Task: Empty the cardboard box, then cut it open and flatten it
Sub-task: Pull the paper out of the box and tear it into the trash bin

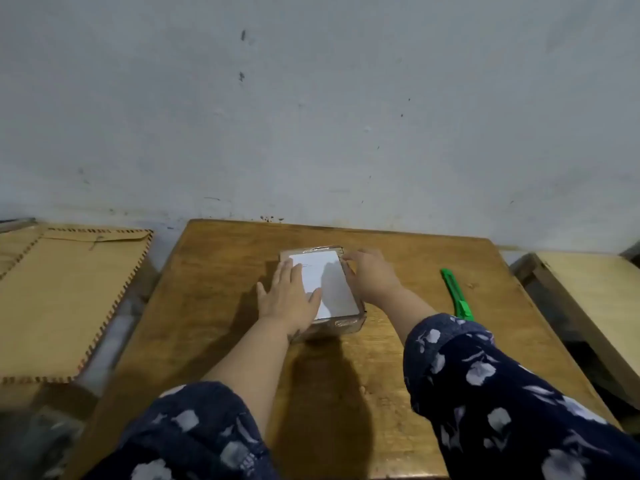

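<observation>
A small cardboard box [329, 289], taped over and bearing a white label on top, sits closed in the middle of the wooden table [214, 271]. My left hand [289, 296] lies flat on the box's left side, fingers straight across the label. My right hand [369, 271] touches the box's right top edge, fingers bent over the far corner. A green utility knife [456, 294] lies on the table to the right of the box, apart from both hands.
A flat brown cardboard sheet with a toothed edge [69, 299] lies on a surface to the left. A light wooden stool or side table [588, 306] stands to the right. A grey wall rises right behind the table.
</observation>
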The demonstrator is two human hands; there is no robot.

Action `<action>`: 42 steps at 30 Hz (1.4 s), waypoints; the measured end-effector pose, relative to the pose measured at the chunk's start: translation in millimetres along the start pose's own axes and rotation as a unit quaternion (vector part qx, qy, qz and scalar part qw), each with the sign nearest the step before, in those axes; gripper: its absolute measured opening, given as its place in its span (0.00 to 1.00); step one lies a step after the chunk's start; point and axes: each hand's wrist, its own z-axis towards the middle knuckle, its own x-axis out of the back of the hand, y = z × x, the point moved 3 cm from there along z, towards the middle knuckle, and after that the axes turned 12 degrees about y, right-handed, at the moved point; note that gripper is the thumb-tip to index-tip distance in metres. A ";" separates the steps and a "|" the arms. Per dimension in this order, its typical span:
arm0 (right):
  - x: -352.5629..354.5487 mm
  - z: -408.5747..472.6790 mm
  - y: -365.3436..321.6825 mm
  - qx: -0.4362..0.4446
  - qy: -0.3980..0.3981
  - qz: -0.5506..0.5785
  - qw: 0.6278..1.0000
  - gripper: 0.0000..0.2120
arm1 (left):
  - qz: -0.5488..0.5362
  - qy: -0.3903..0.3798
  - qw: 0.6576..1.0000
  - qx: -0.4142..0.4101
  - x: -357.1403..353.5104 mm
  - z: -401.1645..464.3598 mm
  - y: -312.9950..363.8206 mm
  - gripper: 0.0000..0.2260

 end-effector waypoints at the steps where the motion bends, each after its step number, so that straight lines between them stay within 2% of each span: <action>1: -4.2 5.1 0.9 -0.009 -0.003 0.007 1.000 0.16 | 0.014 0.000 1.000 0.006 -4.1 4.8 -1.7 0.32; 8: -27.6 34.8 5.3 -0.024 0.017 0.053 0.998 0.14 | 0.042 0.013 0.999 0.005 -29.6 22.5 -20.8 0.44; 15: -36.9 40.8 5.8 -0.028 0.057 0.061 0.996 0.13 | 0.047 0.047 0.998 -0.014 -31.8 23.3 -21.9 0.44; 24: -41.8 44.2 -0.9 -0.072 0.100 0.057 0.991 0.10 | 0.046 0.049 0.998 -0.014 -29.9 21.3 -20.0 0.44; 36: -49.2 47.2 -3.5 -0.044 0.091 0.011 0.995 0.11 | 0.057 0.056 0.997 -0.021 -31.9 21.3 -20.9 0.44; 42: -44.0 44.0 -2.0 -0.006 0.052 -0.080 0.995 0.14 | 0.069 0.045 0.996 -0.028 -28.1 21.1 -20.0 0.44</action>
